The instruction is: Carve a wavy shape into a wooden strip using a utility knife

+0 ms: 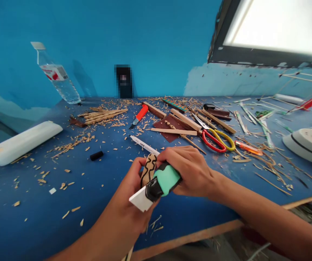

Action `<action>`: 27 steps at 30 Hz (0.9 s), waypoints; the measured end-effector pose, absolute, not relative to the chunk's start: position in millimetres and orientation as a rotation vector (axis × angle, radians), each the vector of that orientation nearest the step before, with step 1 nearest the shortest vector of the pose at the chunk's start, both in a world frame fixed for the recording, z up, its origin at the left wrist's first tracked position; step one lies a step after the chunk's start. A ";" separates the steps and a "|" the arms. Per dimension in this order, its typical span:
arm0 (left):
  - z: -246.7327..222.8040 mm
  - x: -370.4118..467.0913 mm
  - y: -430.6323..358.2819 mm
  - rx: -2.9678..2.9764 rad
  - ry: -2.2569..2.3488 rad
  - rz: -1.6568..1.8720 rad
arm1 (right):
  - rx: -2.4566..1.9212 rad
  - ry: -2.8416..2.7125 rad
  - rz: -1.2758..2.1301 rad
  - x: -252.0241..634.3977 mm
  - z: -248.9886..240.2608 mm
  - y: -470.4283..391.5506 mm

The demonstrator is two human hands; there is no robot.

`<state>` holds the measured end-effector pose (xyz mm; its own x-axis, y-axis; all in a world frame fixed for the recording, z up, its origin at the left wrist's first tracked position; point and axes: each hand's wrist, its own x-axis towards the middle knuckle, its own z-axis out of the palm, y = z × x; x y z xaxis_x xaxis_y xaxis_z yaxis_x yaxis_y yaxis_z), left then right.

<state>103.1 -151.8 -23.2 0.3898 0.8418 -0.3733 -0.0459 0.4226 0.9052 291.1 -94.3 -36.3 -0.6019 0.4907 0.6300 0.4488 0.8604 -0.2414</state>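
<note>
My left hand [130, 203] is closed round a strip of wood [148, 168] marked with wavy black lines. Its lower end shows beneath the hand near the table edge. My right hand [190, 168] grips a mint-green and black utility knife [168, 177], whose broad blade [141, 199] points toward the lower left, across the wood and over my left hand. Whether the blade touches the wood, I cannot tell. Just beyond my hands lies an uncapped white marker [143, 144], partly hidden by my right hand. A black marker cap [96, 156] lies to the left.
Wood shavings litter the blue table [49, 217]. Past my hands are an orange cutter [141, 115], scissors [212, 136], and wood pieces [184, 119]. A water bottle [58, 79] and white block [22, 143] stand left. A rounded white object [308, 145] sits right.
</note>
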 end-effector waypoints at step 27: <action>-45.9 65.4 -118.6 2.551 1.575 0.139 | -1.366 -2.788 0.341 344.3 -31.0 -97.5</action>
